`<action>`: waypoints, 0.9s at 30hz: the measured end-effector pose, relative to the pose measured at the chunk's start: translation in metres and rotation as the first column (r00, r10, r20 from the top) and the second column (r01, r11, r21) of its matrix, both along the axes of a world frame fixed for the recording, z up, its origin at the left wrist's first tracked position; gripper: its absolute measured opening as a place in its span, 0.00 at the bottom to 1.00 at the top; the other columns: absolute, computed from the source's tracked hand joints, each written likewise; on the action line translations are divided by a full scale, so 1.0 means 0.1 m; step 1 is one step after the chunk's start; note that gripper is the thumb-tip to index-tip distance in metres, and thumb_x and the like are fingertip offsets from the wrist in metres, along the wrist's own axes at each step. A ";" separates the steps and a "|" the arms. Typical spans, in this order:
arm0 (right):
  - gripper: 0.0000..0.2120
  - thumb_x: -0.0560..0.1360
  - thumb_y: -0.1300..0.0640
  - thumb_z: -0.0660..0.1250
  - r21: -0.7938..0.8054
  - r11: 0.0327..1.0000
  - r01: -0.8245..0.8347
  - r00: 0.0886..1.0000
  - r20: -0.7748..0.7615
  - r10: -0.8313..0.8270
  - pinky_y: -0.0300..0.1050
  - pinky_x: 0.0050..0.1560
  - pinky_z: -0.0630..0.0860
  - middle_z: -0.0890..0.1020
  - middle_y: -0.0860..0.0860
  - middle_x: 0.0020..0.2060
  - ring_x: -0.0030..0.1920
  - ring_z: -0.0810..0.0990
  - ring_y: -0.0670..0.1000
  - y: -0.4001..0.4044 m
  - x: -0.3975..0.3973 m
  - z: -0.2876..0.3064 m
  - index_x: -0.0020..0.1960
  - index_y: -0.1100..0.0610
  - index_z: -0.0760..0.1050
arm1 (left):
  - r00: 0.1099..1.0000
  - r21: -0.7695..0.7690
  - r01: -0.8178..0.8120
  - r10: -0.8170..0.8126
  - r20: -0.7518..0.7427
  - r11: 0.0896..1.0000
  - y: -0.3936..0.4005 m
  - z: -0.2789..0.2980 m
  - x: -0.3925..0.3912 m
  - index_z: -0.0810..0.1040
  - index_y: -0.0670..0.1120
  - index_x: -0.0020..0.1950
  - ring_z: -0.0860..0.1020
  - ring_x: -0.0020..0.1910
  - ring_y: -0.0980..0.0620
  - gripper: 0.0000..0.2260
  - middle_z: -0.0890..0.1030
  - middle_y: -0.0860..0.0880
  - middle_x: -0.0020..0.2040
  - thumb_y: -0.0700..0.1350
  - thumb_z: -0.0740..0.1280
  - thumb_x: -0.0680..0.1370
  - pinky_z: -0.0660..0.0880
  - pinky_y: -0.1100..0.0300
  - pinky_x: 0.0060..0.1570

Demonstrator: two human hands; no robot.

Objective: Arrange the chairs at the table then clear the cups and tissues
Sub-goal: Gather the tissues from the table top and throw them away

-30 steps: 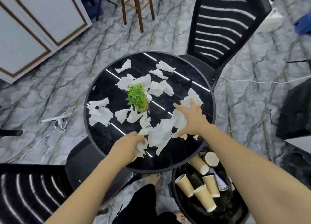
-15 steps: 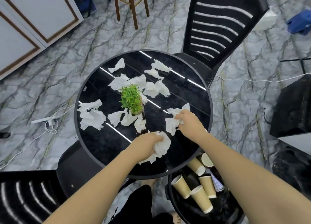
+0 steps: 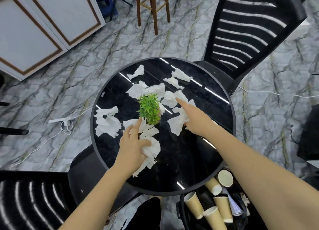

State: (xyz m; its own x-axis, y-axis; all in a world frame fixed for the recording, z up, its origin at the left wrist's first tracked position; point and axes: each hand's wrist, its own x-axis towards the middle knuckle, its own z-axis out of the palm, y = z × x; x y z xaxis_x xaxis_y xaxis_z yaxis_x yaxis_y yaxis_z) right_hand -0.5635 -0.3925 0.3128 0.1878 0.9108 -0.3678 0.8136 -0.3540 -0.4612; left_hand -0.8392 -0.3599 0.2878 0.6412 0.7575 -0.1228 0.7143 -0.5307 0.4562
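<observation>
On the round black worktop, crumpled white tissues lie scattered around a small green plant standing near the middle. Left hand has its grip clenched on a wad of tissue bunched against the palm, while its index finger stretches forward onto another tissue lying just beside the plant's near side. Right hand has its grip closed on a second bunch of tissue, and its index finger reaches out and touches a loose tissue to the right of the plant. More tissues sit at the far side of the worktop, apart from both hands. Below the worktop's near right edge, a black bin holds several tan paper cups, tipped at various angles. One black slatted chair stands at the far right with its seat tucked under the worktop's rim, and another black chair sits at the near left, its seat likewise reaching under the edge. A white cable and power strip lie on the marble floor to the left.
</observation>
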 end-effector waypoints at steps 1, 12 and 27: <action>0.49 0.74 0.70 0.65 -0.023 0.999 -0.026 0.999 0.034 0.026 0.52 0.40 0.81 0.72 0.49 0.52 0.40 0.77 0.51 0.08 0.01 -0.03 0.80 0.40 0.41 | 0.999 -0.010 -0.018 0.018 -0.048 1.000 0.03 -0.02 0.00 0.85 0.52 0.44 0.57 0.78 0.32 0.15 0.54 0.45 0.83 0.32 0.75 0.68 0.65 0.36 0.69; 0.37 0.71 0.73 0.63 -0.175 0.967 -0.187 0.961 0.173 0.217 0.50 0.45 0.78 0.55 0.56 0.75 0.66 0.70 0.60 0.53 0.07 -0.21 0.76 0.53 0.59 | 0.989 -0.148 0.002 -0.024 -0.145 0.989 0.16 -0.04 0.05 0.84 0.54 0.57 0.65 0.70 0.42 0.13 0.65 0.49 0.77 0.43 0.72 0.74 0.72 0.49 0.62; 0.08 0.74 0.68 0.60 0.081 0.975 0.205 0.972 -0.129 -0.194 0.54 0.46 0.81 0.78 0.54 0.48 0.45 0.80 0.56 -0.34 -0.15 -0.18 0.43 0.63 0.77 | 0.999 -0.338 0.014 0.000 0.040 0.941 -0.09 -0.07 0.06 0.83 0.53 0.48 0.75 0.51 0.53 0.09 0.71 0.55 0.53 0.38 0.72 0.74 0.74 0.62 0.53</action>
State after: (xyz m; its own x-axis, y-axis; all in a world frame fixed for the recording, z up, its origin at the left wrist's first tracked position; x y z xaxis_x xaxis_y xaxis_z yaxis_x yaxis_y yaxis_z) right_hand -0.5787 -0.4267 0.2949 0.3286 0.8906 -0.3144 0.6677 -0.4546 -0.5896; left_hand -0.8331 -0.3689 0.2809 0.6555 0.6711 -0.3463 0.6896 -0.3450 0.6367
